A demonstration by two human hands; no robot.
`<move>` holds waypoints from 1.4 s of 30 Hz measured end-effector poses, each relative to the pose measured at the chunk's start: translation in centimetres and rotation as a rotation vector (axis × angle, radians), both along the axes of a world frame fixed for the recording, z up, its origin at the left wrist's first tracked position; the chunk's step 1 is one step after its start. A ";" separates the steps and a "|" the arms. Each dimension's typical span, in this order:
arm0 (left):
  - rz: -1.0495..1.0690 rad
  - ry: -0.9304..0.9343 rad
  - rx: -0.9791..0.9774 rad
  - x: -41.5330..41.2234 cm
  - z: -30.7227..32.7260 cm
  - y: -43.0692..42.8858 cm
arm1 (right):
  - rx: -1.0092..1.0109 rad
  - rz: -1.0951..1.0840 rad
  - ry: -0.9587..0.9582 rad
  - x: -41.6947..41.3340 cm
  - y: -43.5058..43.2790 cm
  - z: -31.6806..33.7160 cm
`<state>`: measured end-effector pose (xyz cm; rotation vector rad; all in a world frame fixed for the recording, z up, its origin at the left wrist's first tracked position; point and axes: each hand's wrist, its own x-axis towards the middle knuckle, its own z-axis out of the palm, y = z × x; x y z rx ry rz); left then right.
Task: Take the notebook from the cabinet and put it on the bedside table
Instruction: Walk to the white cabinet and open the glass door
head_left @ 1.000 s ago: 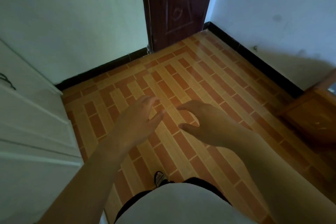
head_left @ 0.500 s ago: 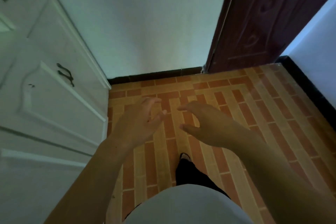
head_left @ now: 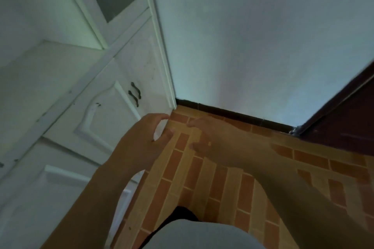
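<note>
Fingers (head_left: 162,116) curled, empty — cabinet (head_left: 105,111) just left

The white cabinet (head_left: 97,111) stood at the left, its lower doors closed, two dark handles (head_left: 134,94) side by side, a frosted-glass door above them.

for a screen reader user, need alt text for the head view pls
Two empty hands, left hand and right hand, reach forward over a brick-patterned floor beside a closed white cabinet with dark handles; no notebook is visible.
</note>
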<state>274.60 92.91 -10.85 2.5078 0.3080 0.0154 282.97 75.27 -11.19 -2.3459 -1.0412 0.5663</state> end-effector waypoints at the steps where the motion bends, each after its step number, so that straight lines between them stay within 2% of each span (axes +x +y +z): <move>1: 0.022 0.000 0.007 0.6 -0.1 0.9 | 0.005 0.025 0.000 1.2 1.3 -0.2; 6: 0.087 0.011 0.009 5.7 -1.3 5.4 | -0.004 0.106 0.000 7.6 6.4 -0.2; 12: 0.116 -0.021 0.087 13.7 -0.8 11.3 | -0.002 0.092 0.020 15.7 12.4 1.0; 18: 0.149 -0.054 0.172 19.5 1.4 17.3 | 0.105 0.085 -0.015 21.0 18.0 3.1; 24: 0.201 -0.070 0.236 21.9 3.3 20.7 | 0.096 0.185 -0.150 25.9 22.6 4.3; 34: 0.433 -0.106 0.470 25.2 10.3 24.3 | 0.248 0.430 -0.215 33.3 30.5 9.8; 42: 0.555 -0.164 0.573 28.5 15.3 24.9 | 0.371 0.584 -0.330 38.1 34.5 15.5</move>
